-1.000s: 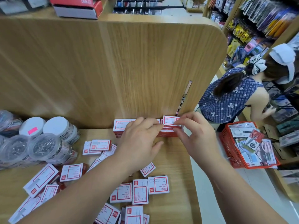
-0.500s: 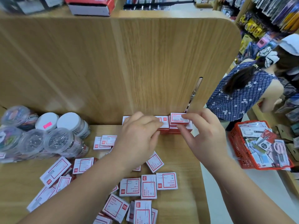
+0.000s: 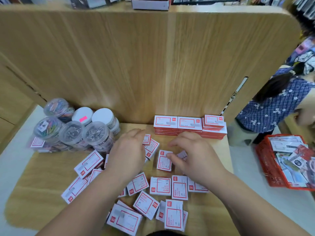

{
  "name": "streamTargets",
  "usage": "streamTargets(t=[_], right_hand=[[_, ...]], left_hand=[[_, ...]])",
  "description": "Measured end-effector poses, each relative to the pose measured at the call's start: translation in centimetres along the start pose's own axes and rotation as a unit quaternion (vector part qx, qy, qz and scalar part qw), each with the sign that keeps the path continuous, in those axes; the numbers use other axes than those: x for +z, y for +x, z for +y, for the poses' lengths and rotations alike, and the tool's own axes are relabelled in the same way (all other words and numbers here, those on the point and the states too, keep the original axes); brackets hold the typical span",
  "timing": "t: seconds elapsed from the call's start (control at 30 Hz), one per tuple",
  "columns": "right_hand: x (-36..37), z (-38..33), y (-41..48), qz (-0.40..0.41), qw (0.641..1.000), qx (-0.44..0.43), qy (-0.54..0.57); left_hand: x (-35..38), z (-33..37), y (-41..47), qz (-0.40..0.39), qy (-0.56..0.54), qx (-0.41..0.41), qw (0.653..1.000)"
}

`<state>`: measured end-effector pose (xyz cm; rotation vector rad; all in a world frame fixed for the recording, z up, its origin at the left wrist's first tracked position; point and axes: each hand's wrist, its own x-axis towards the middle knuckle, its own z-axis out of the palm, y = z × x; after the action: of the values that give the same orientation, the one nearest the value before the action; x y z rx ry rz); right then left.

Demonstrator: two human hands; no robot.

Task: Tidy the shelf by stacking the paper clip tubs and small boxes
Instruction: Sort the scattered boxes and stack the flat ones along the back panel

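Observation:
Three neat stacks of red-and-white small boxes [image 3: 190,126] stand against the wooden back panel. Several more small boxes [image 3: 160,185] lie loose over the shelf [image 3: 40,169] in front. Clear paper clip tubs [image 3: 71,133] are piled at the left, two with white lids. My left hand [image 3: 127,154] hangs over a loose box [image 3: 150,147], fingers bent down onto it; its grip is hidden. My right hand [image 3: 192,154] curls thumb and fingers round a small box [image 3: 182,155], beside another loose box [image 3: 164,160].
The shelf ends at its right edge [image 3: 229,155], with floor beyond. A red basket [image 3: 269,169] full of packets sits on that floor. A person in a blue patterned dress [image 3: 276,106] bends there. A red-and-white carton [image 3: 150,3] lies on top of the panel.
Both hands have come off the stacked boxes at the back and dropped toward me onto the loose boxes. The camera has tilted down and left.

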<state>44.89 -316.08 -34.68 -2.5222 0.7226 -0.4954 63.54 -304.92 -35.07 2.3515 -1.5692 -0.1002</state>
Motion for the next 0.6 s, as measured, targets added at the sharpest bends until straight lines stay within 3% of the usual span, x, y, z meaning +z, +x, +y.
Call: streamTargets(t=[0.17,0.33,0.47,0.6], right_hand=[[-0.5,-0.6,-0.1,0.021,1.000,0.005,-0.004],[-1.5,-1.2,-0.2,0.030,0.998,0.005,0.062],[-2.7,-0.7,-0.5,0.007,0.995,-0.007,0.104],[-3.4,-0.7,-1.3,0.073,0.979,0.074,0.176]], left_hand=[[-0.9,0.3,0.3,0.020,-0.024,0.024,0.999],[-2.4,2.4,-1.0,0.017,-0.161,0.057,0.985],[-3.5,4.4,-1.5,-0.011,-0.261,0.033,0.965],[-3.5,6.1,-1.0,-0.010,-0.365,-0.023,0.931]])
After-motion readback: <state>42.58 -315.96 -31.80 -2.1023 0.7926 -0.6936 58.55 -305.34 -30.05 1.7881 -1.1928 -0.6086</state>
